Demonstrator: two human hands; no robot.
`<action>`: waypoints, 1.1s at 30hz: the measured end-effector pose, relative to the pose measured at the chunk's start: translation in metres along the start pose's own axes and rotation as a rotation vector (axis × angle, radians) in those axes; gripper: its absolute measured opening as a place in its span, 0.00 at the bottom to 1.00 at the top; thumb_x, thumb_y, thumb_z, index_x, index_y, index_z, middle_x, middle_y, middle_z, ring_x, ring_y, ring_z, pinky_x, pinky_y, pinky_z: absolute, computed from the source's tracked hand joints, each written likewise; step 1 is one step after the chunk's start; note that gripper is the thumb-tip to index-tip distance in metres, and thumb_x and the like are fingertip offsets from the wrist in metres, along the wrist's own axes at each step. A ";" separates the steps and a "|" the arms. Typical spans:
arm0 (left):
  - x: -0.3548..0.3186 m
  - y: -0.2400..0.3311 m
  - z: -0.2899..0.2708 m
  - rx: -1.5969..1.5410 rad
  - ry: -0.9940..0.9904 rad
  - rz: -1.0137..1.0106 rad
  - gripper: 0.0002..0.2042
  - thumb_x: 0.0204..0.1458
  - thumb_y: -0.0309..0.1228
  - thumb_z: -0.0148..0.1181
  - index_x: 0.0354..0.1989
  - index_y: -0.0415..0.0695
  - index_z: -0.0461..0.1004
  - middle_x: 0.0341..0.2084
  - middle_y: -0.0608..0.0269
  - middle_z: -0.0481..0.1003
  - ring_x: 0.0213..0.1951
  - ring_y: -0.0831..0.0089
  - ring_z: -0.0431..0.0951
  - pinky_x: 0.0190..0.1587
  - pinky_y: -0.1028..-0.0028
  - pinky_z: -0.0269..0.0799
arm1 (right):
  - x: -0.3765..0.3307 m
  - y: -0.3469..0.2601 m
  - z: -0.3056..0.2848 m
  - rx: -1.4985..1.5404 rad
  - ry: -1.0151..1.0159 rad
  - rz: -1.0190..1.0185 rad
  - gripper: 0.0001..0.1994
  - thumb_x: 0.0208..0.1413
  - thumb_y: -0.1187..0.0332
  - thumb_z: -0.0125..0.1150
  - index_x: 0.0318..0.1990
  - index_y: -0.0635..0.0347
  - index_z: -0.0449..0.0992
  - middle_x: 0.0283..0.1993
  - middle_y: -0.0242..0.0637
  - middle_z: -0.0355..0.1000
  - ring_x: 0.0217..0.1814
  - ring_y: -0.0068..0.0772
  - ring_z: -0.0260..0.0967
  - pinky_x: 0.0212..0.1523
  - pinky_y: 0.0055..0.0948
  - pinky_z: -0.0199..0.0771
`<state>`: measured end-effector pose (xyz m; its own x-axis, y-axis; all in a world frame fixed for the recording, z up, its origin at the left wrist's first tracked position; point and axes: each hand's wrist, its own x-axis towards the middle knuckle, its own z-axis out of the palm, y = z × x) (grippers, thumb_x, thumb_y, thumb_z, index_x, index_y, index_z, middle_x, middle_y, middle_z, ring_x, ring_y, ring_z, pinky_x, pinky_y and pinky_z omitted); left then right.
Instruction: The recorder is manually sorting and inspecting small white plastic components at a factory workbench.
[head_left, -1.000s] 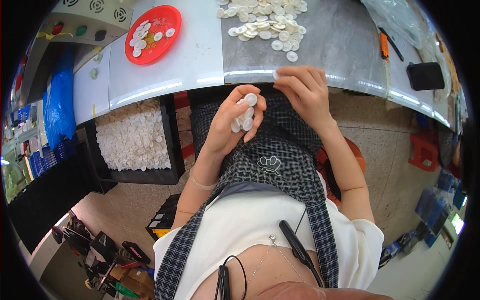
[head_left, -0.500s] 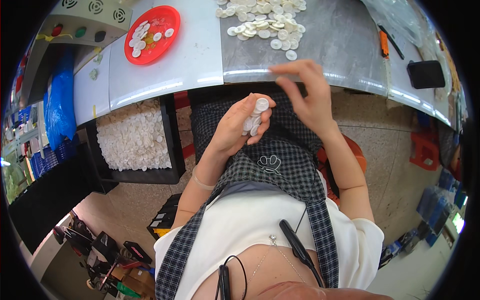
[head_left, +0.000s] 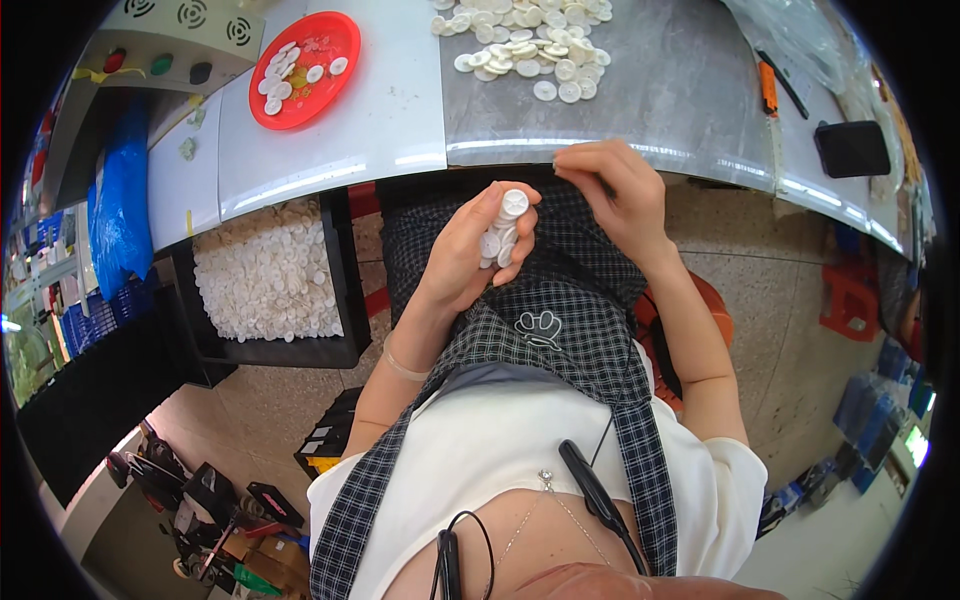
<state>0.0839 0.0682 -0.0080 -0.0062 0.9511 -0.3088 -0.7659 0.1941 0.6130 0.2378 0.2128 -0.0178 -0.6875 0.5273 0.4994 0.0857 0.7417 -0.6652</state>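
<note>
Above the checked apron point(head_left: 600, 330), seen from the head, the left hand point(head_left: 462, 245) is curled around a cluster of white discs point(head_left: 502, 240). Well apart on the right, the right hand point(head_left: 622, 200) hangs near the table's point(head_left: 680, 90) front edge, fingers bent; whether they pinch anything, I cannot tell. Beyond both hands lies a pile of similar discs point(head_left: 568, 70), with a red plate point(head_left: 322, 100) farther left.

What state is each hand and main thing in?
Left hand: closed around several white discs.
Right hand: fingers bent, contents unclear.
Disc pile: loose, spread on the bench.
Red plate: holding some discs.
Black bin: open-topped, discs inside.
Orange tool: lying down.
Blue bag: hanging.
</note>
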 end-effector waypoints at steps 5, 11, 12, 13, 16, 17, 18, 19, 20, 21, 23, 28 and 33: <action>0.000 -0.001 0.002 0.074 0.009 0.011 0.19 0.68 0.42 0.38 0.50 0.39 0.68 0.29 0.66 0.69 0.25 0.81 0.70 0.16 0.84 0.62 | 0.007 -0.029 0.005 0.585 0.044 0.404 0.07 0.54 0.81 0.63 0.40 0.64 0.76 0.39 0.36 0.79 0.40 0.23 0.75 0.43 0.24 0.74; -0.002 -0.001 0.006 0.118 -0.032 0.044 0.21 0.68 0.46 0.38 0.50 0.40 0.68 0.29 0.66 0.70 0.26 0.81 0.71 0.16 0.84 0.63 | 0.016 -0.045 0.007 0.448 -0.091 0.364 0.14 0.54 0.74 0.66 0.47 0.63 0.72 0.32 0.32 0.79 0.40 0.19 0.76 0.45 0.21 0.71; -0.002 -0.002 0.006 0.133 -0.050 0.054 0.22 0.68 0.48 0.38 0.50 0.40 0.68 0.29 0.66 0.70 0.26 0.81 0.71 0.16 0.84 0.63 | 0.016 -0.045 0.008 0.449 -0.092 0.364 0.14 0.54 0.74 0.66 0.47 0.63 0.72 0.32 0.32 0.79 0.40 0.19 0.76 0.45 0.21 0.71; -0.002 -0.001 0.005 0.132 -0.049 0.054 0.22 0.68 0.48 0.38 0.50 0.40 0.68 0.29 0.66 0.70 0.26 0.81 0.71 0.16 0.84 0.63 | 0.016 -0.045 0.009 0.410 -0.089 0.341 0.13 0.55 0.74 0.65 0.47 0.64 0.72 0.32 0.32 0.80 0.39 0.19 0.75 0.45 0.21 0.71; -0.002 -0.001 0.002 0.109 -0.062 0.028 0.23 0.67 0.50 0.39 0.50 0.40 0.68 0.30 0.65 0.70 0.26 0.81 0.70 0.17 0.84 0.63 | 0.017 -0.043 0.009 0.371 -0.084 0.340 0.12 0.57 0.75 0.62 0.48 0.63 0.73 0.35 0.34 0.80 0.40 0.21 0.75 0.47 0.24 0.71; -0.002 -0.002 0.000 0.064 -0.077 0.022 0.23 0.67 0.50 0.39 0.50 0.40 0.67 0.30 0.65 0.70 0.26 0.81 0.70 0.16 0.84 0.63 | 0.018 -0.042 0.009 0.372 -0.082 0.361 0.11 0.58 0.75 0.60 0.48 0.62 0.73 0.38 0.35 0.80 0.42 0.24 0.75 0.49 0.25 0.70; -0.002 -0.002 -0.001 0.019 -0.089 0.019 0.23 0.67 0.49 0.39 0.50 0.40 0.67 0.30 0.65 0.70 0.26 0.81 0.70 0.16 0.84 0.63 | 0.021 -0.036 0.008 0.373 -0.085 0.360 0.11 0.58 0.75 0.60 0.48 0.62 0.73 0.38 0.35 0.80 0.42 0.24 0.75 0.49 0.25 0.70; -0.002 -0.002 -0.002 0.019 -0.087 0.020 0.23 0.67 0.49 0.39 0.50 0.40 0.67 0.30 0.65 0.70 0.26 0.81 0.70 0.16 0.84 0.63 | 0.027 -0.027 0.004 0.162 -0.008 0.207 0.11 0.57 0.76 0.59 0.48 0.61 0.74 0.43 0.35 0.79 0.46 0.28 0.73 0.50 0.28 0.70; -0.003 -0.002 -0.002 0.006 -0.098 0.027 0.23 0.67 0.49 0.39 0.50 0.40 0.67 0.30 0.65 0.70 0.26 0.81 0.69 0.16 0.84 0.63 | 0.032 -0.019 0.002 -0.049 0.068 0.054 0.11 0.57 0.76 0.58 0.48 0.60 0.75 0.48 0.35 0.78 0.49 0.33 0.72 0.52 0.30 0.70; -0.002 -0.001 -0.002 -0.006 -0.114 0.032 0.23 0.67 0.49 0.39 0.50 0.39 0.67 0.30 0.65 0.70 0.26 0.81 0.69 0.16 0.84 0.63 | 0.034 -0.011 0.002 -0.173 0.080 0.047 0.11 0.56 0.75 0.59 0.47 0.57 0.77 0.54 0.32 0.76 0.53 0.39 0.68 0.53 0.33 0.69; -0.001 -0.001 -0.002 -0.018 -0.128 0.035 0.23 0.67 0.49 0.39 0.50 0.39 0.67 0.30 0.65 0.70 0.26 0.81 0.69 0.16 0.84 0.63 | 0.036 -0.001 0.004 -0.253 0.065 0.027 0.11 0.55 0.75 0.61 0.46 0.56 0.78 0.53 0.32 0.76 0.52 0.39 0.69 0.53 0.33 0.69; -0.001 -0.001 -0.002 -0.051 -0.148 0.061 0.23 0.67 0.49 0.39 0.50 0.39 0.67 0.29 0.65 0.69 0.26 0.80 0.69 0.16 0.84 0.63 | 0.030 0.004 0.009 -0.291 0.044 -0.060 0.10 0.51 0.73 0.66 0.42 0.56 0.79 0.49 0.28 0.77 0.49 0.36 0.69 0.51 0.32 0.69; -0.001 0.003 0.001 -0.093 -0.124 0.078 0.18 0.67 0.44 0.39 0.44 0.40 0.67 0.30 0.61 0.69 0.25 0.79 0.70 0.16 0.83 0.62 | 0.025 0.008 0.011 -0.210 0.053 -0.160 0.08 0.47 0.74 0.69 0.36 0.56 0.80 0.40 0.26 0.79 0.41 0.31 0.70 0.41 0.29 0.72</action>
<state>0.0821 0.0683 -0.0049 0.0068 0.9859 -0.1672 -0.8225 0.1006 0.5597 0.2138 0.2273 -0.0170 -0.6661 0.4133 0.6209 0.1302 0.8841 -0.4487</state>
